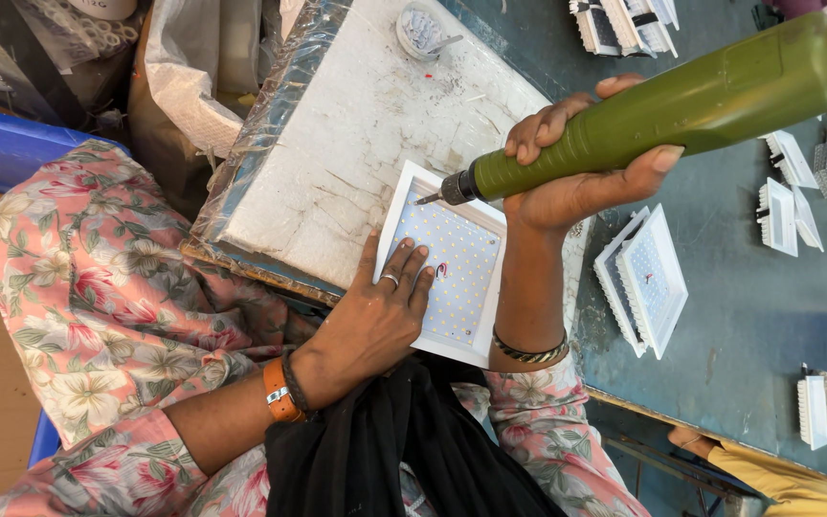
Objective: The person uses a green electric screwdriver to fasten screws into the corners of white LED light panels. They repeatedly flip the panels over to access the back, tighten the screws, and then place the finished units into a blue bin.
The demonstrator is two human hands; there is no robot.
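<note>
1. While the square white LED panel is lying on the foam block, it is pressed flat under the spread fingers of the left hand; those fingers are open and extended, not curled around anything.
2. A green electric screwdriver is gripped by the right hand, whose fingers are wrapped closed around the barrel just behind the chuck.
3. The driver bit is held at the panel's frame, at the corner lying beyond the left fingertips and just ahead of the right knuckles; whether a screw is seated there cannot be told.
4. As a judgement, the fastening is taken to be under way: one corner is being worked, and the state of the other corners cannot be made out, so how much is left is uncertain.
5. Beside the right wrist, past the bangle, two similar panels are seen stacked on the blue-grey table, and more white housings lie well apart from either hand.
6. A small round dish is set on the foam, far beyond the fingertips.
</note>
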